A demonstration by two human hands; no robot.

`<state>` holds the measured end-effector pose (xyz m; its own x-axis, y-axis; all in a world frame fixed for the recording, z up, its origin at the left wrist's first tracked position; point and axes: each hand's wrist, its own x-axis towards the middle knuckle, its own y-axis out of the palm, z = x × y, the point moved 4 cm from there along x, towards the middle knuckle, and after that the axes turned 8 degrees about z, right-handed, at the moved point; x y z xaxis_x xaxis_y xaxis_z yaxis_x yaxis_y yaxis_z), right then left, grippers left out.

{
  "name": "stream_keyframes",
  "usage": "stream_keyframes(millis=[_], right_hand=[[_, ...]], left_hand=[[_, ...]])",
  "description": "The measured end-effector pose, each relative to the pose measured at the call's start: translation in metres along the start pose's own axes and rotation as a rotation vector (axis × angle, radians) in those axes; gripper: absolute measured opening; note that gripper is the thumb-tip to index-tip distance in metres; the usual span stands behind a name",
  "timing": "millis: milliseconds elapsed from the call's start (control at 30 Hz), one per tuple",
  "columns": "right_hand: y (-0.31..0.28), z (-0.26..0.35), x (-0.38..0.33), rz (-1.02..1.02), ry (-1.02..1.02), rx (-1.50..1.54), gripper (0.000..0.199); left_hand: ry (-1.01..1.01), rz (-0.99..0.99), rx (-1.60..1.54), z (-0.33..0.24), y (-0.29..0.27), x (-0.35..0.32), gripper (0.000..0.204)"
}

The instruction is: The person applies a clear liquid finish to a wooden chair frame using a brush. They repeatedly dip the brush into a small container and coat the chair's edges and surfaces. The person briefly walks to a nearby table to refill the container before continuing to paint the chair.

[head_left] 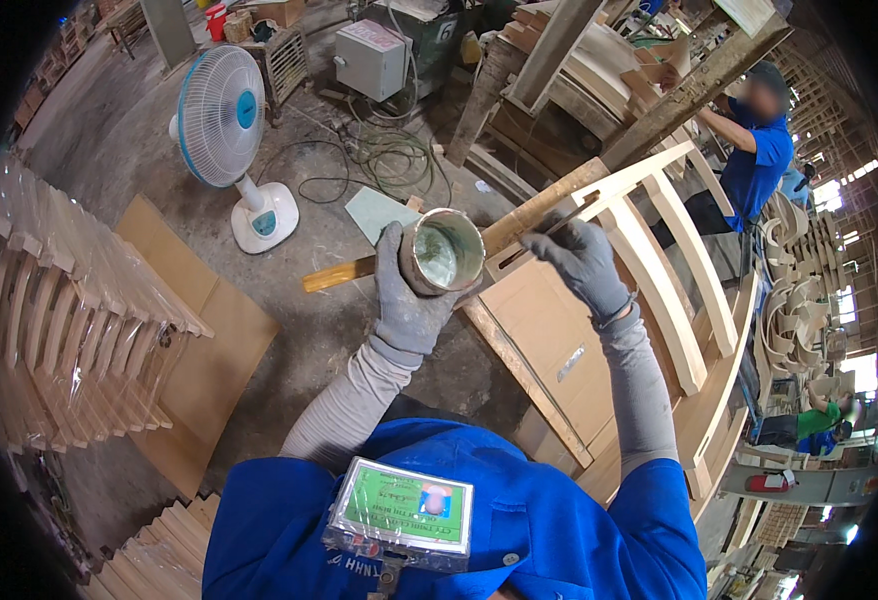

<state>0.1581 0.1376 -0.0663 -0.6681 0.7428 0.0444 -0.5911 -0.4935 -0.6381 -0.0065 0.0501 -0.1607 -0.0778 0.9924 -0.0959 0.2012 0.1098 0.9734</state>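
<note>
My left hand (406,305), in a grey glove, is wrapped round a round, stained pot (411,262) with pale, whitish-green stuff inside. Its mouth tips toward me. In its grey glove, my right hand (584,268) is raised over the near end of a pale wooden frame (649,270) with curved slats. The fingers are pinched on a thin brown stick (574,213), whose tip points at the frame's slotted end rail. Behind the pot, a wooden bar (339,274) sticks out to the left.
Cardboard (534,340) covers the bench under the frame. A standing fan (224,115) is at the far left, near cables (389,150) on the floor. Plastic-wrapped wooden parts (69,320) are stacked at left. Another person (759,150) in blue works at the far right.
</note>
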Motion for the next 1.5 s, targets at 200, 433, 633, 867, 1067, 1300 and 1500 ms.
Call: stream_keyframes(millis=[200,433,633,867,1067,1300,1500], right_hand=[[-0.001,-0.012,0.0,0.06,-0.086,0.144,0.023],[-0.005,0.005,0.002,-0.018,0.018,-0.241,0.026],[0.01,-0.015,-0.003,-0.061,0.127,0.288,0.02],[-0.01,-0.028,-0.003,-0.2,0.072,0.115,0.016],[-0.006,-0.049,-0.009,-0.328,0.225,0.518,0.018],[0.01,-0.064,-0.018,-0.352,0.299,0.604,0.017],[0.014,-0.064,-0.033,-0.332,0.347,0.603,0.027]], left_hand=[[-0.012,0.016,-0.024,0.001,0.003,-0.002,0.054],[-0.024,-0.006,-0.024,0.001,0.001,-0.002,0.053],[-0.028,-0.012,-0.004,0.002,0.001,-0.002,0.054],[-0.034,-0.015,0.015,0.002,0.001,0.0,0.055],[-0.033,-0.007,0.055,-0.002,0.003,-0.003,0.057],[0.025,0.183,0.116,-0.011,0.039,-0.017,0.052],[0.021,0.192,0.147,-0.017,0.056,-0.028,0.05]])
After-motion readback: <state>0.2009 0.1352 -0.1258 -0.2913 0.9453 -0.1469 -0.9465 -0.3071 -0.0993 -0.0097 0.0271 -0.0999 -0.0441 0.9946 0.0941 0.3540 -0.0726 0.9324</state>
